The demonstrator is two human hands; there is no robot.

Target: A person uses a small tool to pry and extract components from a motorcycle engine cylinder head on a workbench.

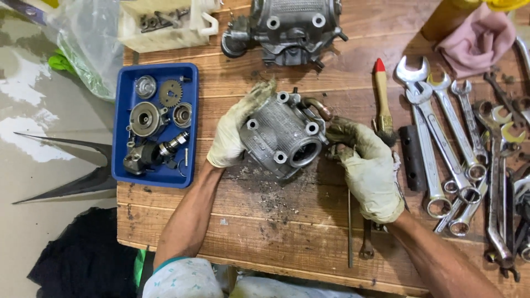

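light: even, bright | shadows: soft | glare: wet floor (33,110) | focus: sharp

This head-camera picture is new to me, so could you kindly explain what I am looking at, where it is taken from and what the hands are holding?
There is no machine here: a person works with two gloved hands, and one camera worn on the head looks down at a wooden workbench.

The left hand and the right hand both grip a grey metal engine part, a ribbed casting with bolt holes and a round opening, resting on the bench between them.

To the left lies a blue tray with gears and small metal parts. Above sits a second, darker engine part and a white tub of bolts. To the right lie a red-tipped brush, a row of spanners and a pink cloth. Dirt crumbs are scattered under the held part.
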